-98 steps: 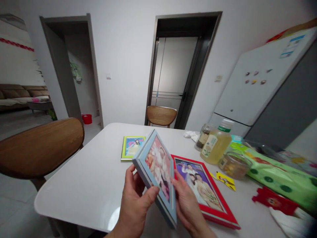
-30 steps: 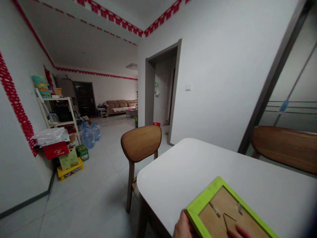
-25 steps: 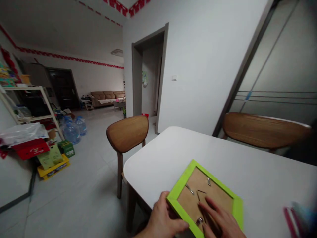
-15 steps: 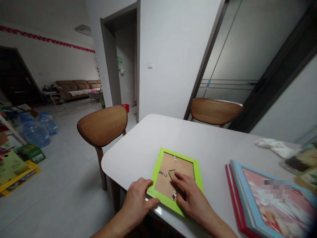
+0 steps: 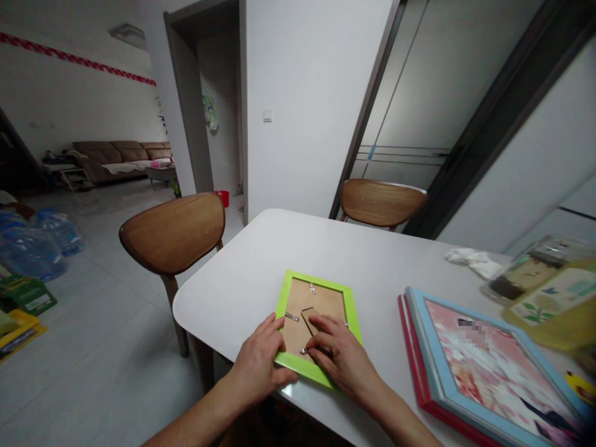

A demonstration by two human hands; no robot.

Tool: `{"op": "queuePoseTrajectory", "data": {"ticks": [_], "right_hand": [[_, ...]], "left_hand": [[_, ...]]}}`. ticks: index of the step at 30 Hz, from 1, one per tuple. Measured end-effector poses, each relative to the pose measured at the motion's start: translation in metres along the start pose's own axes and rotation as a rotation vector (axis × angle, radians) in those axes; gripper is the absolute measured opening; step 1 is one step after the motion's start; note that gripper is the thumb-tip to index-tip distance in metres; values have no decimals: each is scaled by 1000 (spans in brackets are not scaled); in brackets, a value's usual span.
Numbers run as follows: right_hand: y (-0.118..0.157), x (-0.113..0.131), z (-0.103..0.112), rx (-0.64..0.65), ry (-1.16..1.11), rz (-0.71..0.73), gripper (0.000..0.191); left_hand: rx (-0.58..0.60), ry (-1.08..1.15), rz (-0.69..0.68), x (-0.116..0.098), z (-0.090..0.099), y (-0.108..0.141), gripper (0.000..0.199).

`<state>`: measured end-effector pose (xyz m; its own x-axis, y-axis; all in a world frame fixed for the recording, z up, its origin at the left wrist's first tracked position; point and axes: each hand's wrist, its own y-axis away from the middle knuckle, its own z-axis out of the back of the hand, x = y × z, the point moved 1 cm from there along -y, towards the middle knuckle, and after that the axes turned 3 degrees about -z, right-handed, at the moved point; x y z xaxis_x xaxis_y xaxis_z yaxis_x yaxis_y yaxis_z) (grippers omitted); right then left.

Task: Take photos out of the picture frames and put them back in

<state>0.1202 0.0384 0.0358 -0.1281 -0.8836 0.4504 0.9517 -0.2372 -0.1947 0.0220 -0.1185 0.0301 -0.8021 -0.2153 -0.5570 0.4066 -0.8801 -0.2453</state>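
Note:
A lime-green picture frame [image 5: 357, 320] lies face down near the table's front edge, its brown backing board [image 5: 298, 297] facing up. My left hand [image 5: 261, 354] grips the near left corner, fingers on the rim and thumb at the front edge. My right hand [image 5: 342, 354] rests over the lower right of the board with bent fingers. Its fingertips are at a small metal clip [image 5: 303, 351] by the near side. Other metal clips sit at the far side [image 5: 313, 288] and left side [image 5: 292, 317]. A stand flap [image 5: 308, 316] in mid-board is partly covered by my right hand.
Stacked picture frames, a light blue one [image 5: 442, 379] on top of a red one [image 5: 414, 366], lie at the right. Behind them are a white tissue [image 5: 474, 262] and a yellow-green package [image 5: 554, 304]. Wooden chairs [image 5: 174, 233] [image 5: 382, 202] stand at the table [image 5: 223, 279].
The view has shifted to the right. My right fingertips have moved to the near clip, which now points more sideways. My left hand keeps its grip on the corner.

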Motion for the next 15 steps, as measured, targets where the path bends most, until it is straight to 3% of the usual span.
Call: {"op": "queuePoseTrajectory", "data": {"ticks": [8, 15], "right_hand": [[-24, 16, -8, -144, 32, -83, 21], [-55, 27, -21, -178, 163, -154, 22]], "left_hand": [[-24, 16, -9, 2, -4, 0, 30], [-1, 11, -5, 2, -3, -1, 32]]}}
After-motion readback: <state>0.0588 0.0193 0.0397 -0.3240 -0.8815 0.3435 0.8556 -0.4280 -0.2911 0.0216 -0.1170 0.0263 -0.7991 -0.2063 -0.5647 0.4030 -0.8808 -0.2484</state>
